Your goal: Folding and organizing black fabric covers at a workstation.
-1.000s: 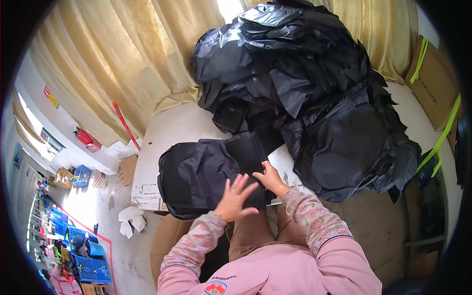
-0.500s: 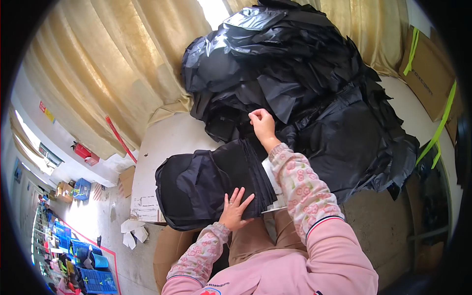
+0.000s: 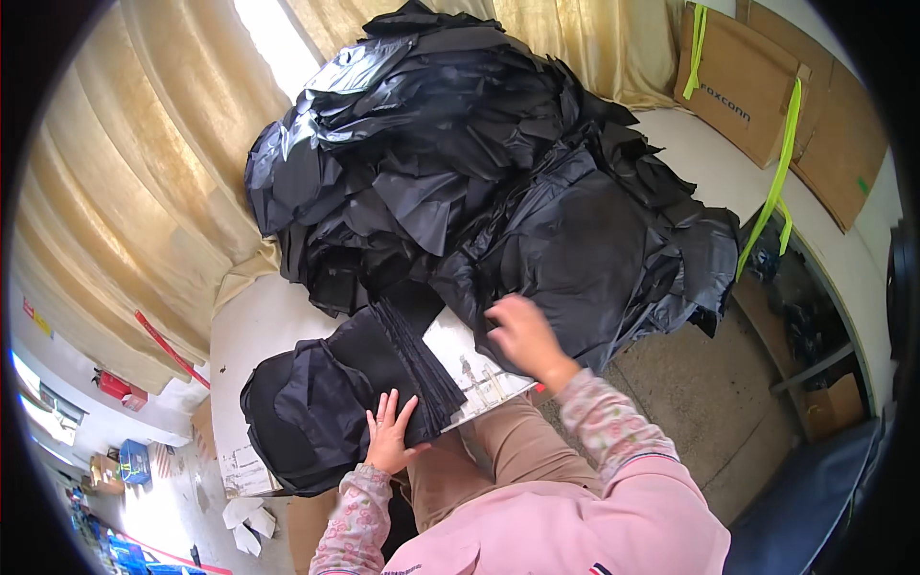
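A stack of black fabric pieces (image 3: 302,407) with rounded ends lies on the white table, its layers fanned at the right edge. My left hand (image 3: 390,431) rests flat on the stack's near right part, open with fingers spread. My right hand (image 3: 525,335) is at the near edge of a large heap of black sheets (image 3: 575,259), right of the stack. Its fingers are bent and smeared by motion, so I cannot tell whether they grip a sheet.
The white table (image 3: 244,321) shows around the stack. Beige curtains (image 3: 125,192) hang behind the heap. Cardboard sheets (image 3: 738,86) with yellow-green straps (image 3: 781,182) stand at the far right. A dark padded surface (image 3: 805,489) is at the lower right. Paper scraps (image 3: 247,522) lie on the floor.
The view has swung right, so the scene sits further left. My right hand has moved from beyond the stack's far edge to the right, onto the heap's near edge. My left hand stays on the stack.
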Demonstrator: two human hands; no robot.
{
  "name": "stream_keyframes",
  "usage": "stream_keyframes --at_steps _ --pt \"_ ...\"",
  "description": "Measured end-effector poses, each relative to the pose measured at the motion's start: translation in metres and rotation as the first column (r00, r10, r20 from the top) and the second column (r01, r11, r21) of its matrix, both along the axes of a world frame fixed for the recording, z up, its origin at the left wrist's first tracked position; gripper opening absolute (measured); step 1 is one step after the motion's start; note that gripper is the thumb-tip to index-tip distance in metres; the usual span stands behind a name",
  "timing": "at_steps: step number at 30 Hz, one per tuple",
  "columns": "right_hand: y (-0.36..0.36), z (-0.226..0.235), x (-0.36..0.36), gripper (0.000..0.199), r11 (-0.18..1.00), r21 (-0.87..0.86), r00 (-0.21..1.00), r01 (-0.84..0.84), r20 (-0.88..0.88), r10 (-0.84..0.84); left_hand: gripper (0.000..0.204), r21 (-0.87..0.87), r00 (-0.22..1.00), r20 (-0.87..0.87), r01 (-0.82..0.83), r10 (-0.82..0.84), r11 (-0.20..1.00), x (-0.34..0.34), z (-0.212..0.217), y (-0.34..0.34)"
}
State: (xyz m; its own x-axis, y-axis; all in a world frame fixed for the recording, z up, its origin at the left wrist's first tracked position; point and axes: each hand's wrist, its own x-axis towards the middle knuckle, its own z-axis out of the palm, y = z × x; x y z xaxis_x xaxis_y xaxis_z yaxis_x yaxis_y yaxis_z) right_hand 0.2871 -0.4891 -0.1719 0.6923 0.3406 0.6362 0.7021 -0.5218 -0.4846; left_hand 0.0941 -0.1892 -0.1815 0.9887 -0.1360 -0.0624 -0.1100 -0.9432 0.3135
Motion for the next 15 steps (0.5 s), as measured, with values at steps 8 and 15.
stream_keyframes --at_steps 8,15 --pt "-0.106 -0.032 0.028 0.026 0.900 -0.214 0.904 0.381 -0.120 -0.411 0.061 -0.256 0.961 0.248 0.190 -0.125 0.948 0.033 0.049 -0.048" --pt "-0.036 0.034 -0.068 0.009 0.905 0.317 0.928 -0.285 -0.145 0.344 0.063 -0.847 0.861 -0.458 -0.498 -0.219 -0.187 0.076 0.073 -0.106"
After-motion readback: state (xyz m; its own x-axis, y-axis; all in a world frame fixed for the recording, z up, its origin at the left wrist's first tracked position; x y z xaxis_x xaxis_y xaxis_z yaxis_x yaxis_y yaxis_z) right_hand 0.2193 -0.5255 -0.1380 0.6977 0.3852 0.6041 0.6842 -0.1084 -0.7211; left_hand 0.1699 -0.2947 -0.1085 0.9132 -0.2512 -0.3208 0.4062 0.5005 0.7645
